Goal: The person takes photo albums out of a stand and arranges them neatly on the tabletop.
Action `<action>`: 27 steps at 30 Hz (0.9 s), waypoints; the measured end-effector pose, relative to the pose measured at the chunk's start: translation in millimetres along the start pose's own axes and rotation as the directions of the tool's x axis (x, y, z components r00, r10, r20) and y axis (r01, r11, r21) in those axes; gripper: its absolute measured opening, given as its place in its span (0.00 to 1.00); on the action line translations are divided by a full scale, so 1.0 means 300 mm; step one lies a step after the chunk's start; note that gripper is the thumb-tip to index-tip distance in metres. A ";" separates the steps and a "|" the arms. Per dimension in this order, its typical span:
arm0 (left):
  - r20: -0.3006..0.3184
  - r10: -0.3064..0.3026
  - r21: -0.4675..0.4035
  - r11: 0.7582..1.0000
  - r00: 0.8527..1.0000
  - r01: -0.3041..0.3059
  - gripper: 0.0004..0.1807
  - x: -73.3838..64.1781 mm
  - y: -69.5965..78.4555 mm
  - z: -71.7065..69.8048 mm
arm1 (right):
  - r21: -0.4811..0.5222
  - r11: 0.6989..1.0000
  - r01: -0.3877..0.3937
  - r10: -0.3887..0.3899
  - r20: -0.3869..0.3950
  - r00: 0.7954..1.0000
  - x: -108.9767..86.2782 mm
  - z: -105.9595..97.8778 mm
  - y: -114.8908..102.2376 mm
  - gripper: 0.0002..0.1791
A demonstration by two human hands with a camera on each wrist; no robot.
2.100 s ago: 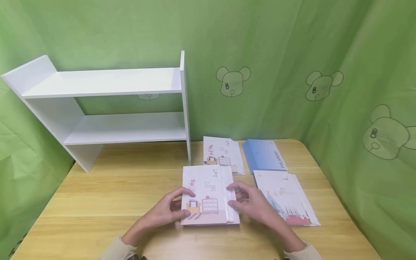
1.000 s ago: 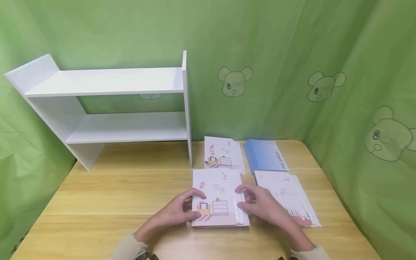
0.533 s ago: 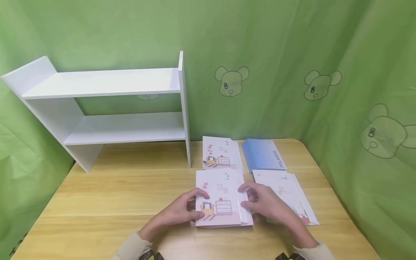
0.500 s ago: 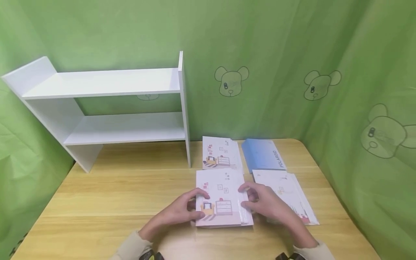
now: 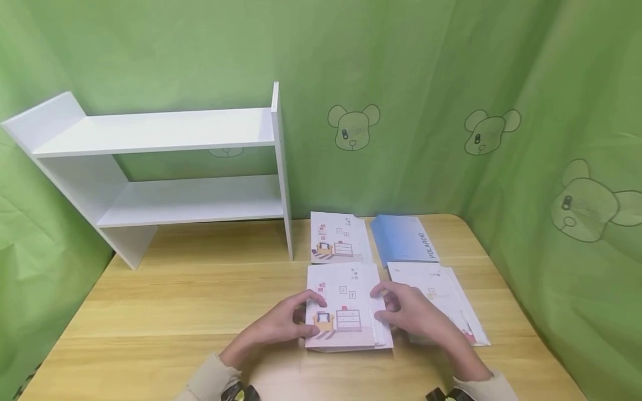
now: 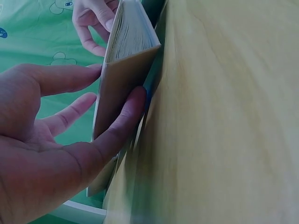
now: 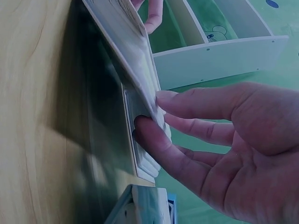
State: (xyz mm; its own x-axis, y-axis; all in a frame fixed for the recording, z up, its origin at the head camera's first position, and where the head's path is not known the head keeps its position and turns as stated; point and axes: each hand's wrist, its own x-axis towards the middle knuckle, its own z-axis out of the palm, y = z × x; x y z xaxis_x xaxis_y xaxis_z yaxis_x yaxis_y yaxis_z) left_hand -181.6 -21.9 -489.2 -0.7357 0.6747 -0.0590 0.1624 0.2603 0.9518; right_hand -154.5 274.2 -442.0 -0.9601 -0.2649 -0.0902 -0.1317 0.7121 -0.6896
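In the head view, a white book [image 5: 346, 323] with a drawn armchair and chest of drawers on its cover is held between both hands near the table's front. My left hand [image 5: 283, 320] pinches its left edge, thumb low and fingers higher up. On the opposite edge, the thumb and fingers of my right hand [image 5: 411, 312] pinch the cover's border. Seen from the left wrist, the book [image 6: 126, 70] is thick, with many page edges showing. The right wrist view has it tilted, its shadow falling on the table.
A similar white book [image 5: 333, 236] lies just behind. To its right are blue books marked POLAROID [image 5: 403, 239], with another white book [image 5: 436, 278] in front, partly hidden by my right hand. A white two-tier shelf [image 5: 178, 136] stands at the back left before a green curtain [image 5: 421, 72].
Both hands have shifted the held book to the right and slightly nearer the front, uncovering the lower part of the white book behind. Their grip looks the same.
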 end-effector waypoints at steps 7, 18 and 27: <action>-0.014 -0.010 0.047 0.999 1.000 0.010 0.25 -0.002 0.009 -0.004 | -0.007 1.000 0.008 -0.008 -0.007 1.000 0.001 0.002 -0.002 0.18; -0.011 -0.018 0.138 0.990 1.000 0.019 0.25 0.009 0.020 -0.008 | -0.011 1.000 -0.029 0.029 -0.023 0.999 0.004 0.011 -0.002 0.18; 0.002 -0.026 0.137 0.990 1.000 0.026 0.24 0.009 0.020 -0.006 | -0.066 0.995 -0.069 0.067 -0.034 0.997 0.009 0.019 -0.007 0.18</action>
State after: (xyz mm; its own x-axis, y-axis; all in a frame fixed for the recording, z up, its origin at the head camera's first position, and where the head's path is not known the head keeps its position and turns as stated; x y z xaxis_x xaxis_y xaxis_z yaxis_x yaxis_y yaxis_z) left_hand -183.9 -19.7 -483.1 -0.7383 0.6691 -0.0844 0.2320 0.3695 0.8998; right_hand -155.4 268.3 -444.8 -0.9745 -0.1945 -0.1121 -0.0808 0.7699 -0.6331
